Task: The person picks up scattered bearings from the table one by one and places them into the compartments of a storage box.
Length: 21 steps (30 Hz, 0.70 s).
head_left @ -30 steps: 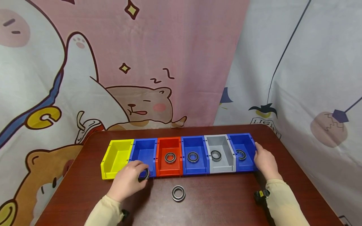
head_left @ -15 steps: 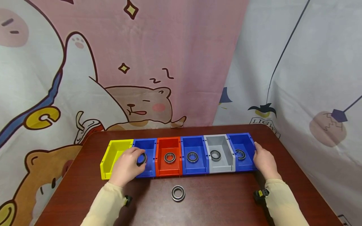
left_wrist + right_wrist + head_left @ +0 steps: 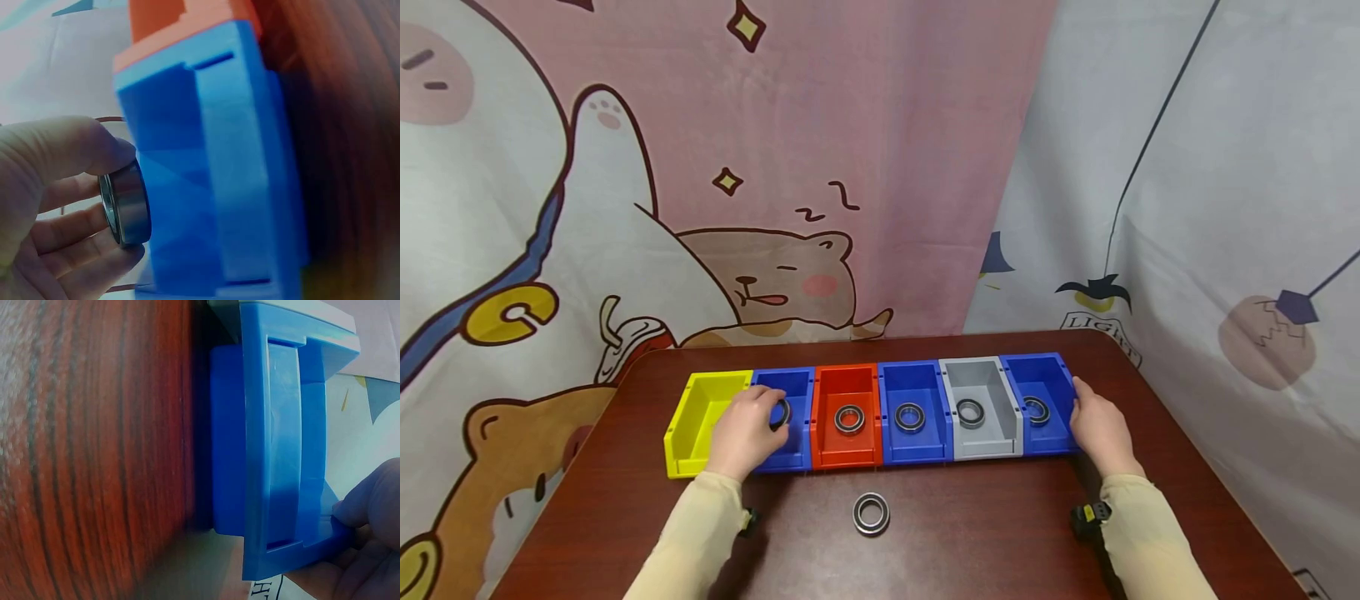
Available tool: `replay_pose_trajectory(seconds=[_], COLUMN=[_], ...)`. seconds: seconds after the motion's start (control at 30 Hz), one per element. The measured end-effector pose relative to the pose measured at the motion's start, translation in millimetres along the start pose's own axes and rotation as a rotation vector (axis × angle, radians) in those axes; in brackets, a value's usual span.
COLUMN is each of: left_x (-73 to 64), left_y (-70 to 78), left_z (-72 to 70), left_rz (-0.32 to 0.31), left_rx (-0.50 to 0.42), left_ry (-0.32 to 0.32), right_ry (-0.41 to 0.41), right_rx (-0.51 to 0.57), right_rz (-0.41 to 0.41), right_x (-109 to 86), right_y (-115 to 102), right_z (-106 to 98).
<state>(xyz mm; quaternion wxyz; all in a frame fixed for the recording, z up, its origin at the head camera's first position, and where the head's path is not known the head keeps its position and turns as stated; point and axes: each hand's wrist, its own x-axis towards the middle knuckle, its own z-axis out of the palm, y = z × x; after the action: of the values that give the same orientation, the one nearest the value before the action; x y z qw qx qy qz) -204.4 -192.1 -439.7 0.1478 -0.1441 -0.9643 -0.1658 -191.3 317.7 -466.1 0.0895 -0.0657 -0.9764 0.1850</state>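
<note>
My left hand [image 3: 745, 432] pinches a ball bearing [image 3: 130, 206] between thumb and fingers. The bearing is tilted on edge over the second bin from the left, a blue bin [image 3: 796, 452]; in the head view the fingers partly cover it. At the row's far right end, my right hand [image 3: 1103, 427] grips the side wall of another blue bin [image 3: 284, 437], thumb at the rim and fingers outside. A bearing [image 3: 1037, 410] lies inside that bin. One loose bearing [image 3: 871, 513] lies flat on the table in front of the row.
The bins stand side by side on a dark wooden table [image 3: 970, 525]. A yellow bin [image 3: 700, 408] ends the row at left. The red bin [image 3: 846, 380], middle blue bin [image 3: 912, 383] and grey bin [image 3: 974, 377] each contain one bearing. A printed curtain [image 3: 925, 167] hangs behind.
My left hand has carried its bearing from the front edge of the second bin farther back, over the bin's inside. The right hand stays on the rightmost bin.
</note>
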Motion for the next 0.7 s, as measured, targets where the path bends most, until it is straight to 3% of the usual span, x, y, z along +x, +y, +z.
replay_pose_trajectory(seconds=[0.27,0.7], left_x=[4.8,12.3], left_y=[-4.1,1.1], left_z=[17.7,33.6], left_rz=[0.022,-0.029], left_rx=[0.043,0.088], left_ry=[-0.009,-0.121], right_ry=[0.009,-0.001], right_rx=[-0.003,-0.003], right_rz=[0.0,0.012], right_x=[-0.3,-0.8], right_y=[0,-2], right_z=[1,0])
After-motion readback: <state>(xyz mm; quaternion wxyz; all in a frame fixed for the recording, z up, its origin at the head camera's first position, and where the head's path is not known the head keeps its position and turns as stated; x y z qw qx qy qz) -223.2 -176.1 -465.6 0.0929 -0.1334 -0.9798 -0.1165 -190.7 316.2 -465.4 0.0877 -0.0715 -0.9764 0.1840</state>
